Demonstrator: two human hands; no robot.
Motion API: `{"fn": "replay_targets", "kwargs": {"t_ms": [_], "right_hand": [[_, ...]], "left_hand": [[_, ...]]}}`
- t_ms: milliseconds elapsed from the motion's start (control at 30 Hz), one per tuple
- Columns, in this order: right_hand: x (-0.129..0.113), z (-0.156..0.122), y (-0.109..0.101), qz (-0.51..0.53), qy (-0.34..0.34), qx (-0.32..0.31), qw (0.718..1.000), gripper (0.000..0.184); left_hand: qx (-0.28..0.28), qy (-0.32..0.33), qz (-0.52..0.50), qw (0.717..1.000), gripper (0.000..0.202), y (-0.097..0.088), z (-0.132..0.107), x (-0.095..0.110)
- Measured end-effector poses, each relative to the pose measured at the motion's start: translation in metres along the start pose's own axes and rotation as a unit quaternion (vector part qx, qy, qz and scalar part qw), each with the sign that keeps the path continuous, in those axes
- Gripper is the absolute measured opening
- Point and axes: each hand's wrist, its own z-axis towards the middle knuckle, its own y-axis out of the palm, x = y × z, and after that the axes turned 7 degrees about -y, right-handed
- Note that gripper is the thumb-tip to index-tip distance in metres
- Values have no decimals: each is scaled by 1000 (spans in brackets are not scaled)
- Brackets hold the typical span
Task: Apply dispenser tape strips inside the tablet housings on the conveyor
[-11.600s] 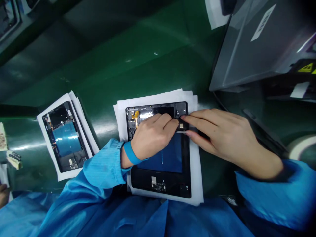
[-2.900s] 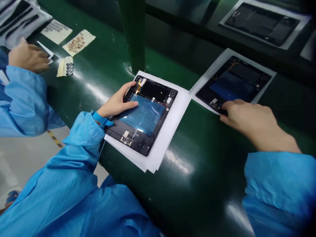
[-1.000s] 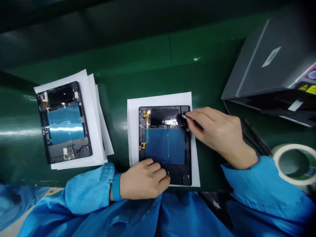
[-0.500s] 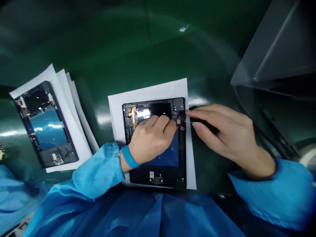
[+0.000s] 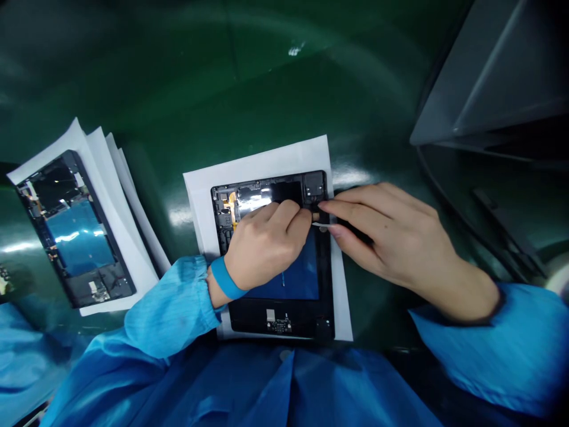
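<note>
An opened tablet (image 5: 326, 273) lies on a white sheet in front of me, its dark frame, blue inner panel and small circuit boards showing. My left hand (image 5: 269, 243), in a blue wristband, is closed over the upper part of the tablet. Its fingertips point at the right edge and hide whatever they may hold. A small tan piece (image 5: 316, 216) shows beside them. My right hand (image 5: 389, 234) comes in from the right, thumb and index finger pinching a thin pale strip (image 5: 320, 225) over the tablet's right border, close to the left fingertips.
To the left, another opened tablet (image 5: 80, 237) rests on several fanned white sheets (image 5: 133, 225). A grey angular object (image 5: 471, 77) stands at the upper right, with a dark cable (image 5: 448, 207) below it. A blue sleeve (image 5: 22, 350) shows at the lower left.
My right hand has moved left, bringing the pale strip over the tablet's border, nearer the left fingertips. My left hand stays closed over the tablet. The whole view has shifted slightly.
</note>
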Motion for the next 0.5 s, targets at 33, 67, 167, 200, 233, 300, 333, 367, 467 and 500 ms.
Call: {"fn": "replay_targets", "kwargs": {"t_ms": [33,67,167,200,233,300,333,367,467,500], "right_hand": [[0,0,0,-2,0,-2,1000,23],[0,0,1,-4,0,-3,1000,23],[-1,0,1,-8,-3,-8,1000,24],[-1,0,0,-11,-7,-10,1000,24],[-1,0,0,-14,-10,-12,1000,24],[-1,1,0,-20,-16,-17,1000,25],[-1,1,-1,-23,-19,-19,999,26],[-1,1,-1,-26,-21,-20,999,26],[-1,2,0,-34,-27,-29,999,28],[-2,3,0,-37,-26,-34,998,28]], "left_hand": [[-1,1,-3,1000,19,0,0,0],[-3,3,-5,1000,18,0,0,-1],[-2,7,-7,1000,19,2,1,-2],[-2,8,-7,1000,19,2,1,-3],[-1,8,-6,1000,19,2,1,-3],[-1,9,-6,1000,19,3,2,-4],[-2,9,-6,1000,19,3,2,-4],[-2,10,-7,1000,19,3,2,-4],[-7,8,-11,1000,19,3,2,-4],[-9,7,-12,1000,19,3,2,-4]]}}
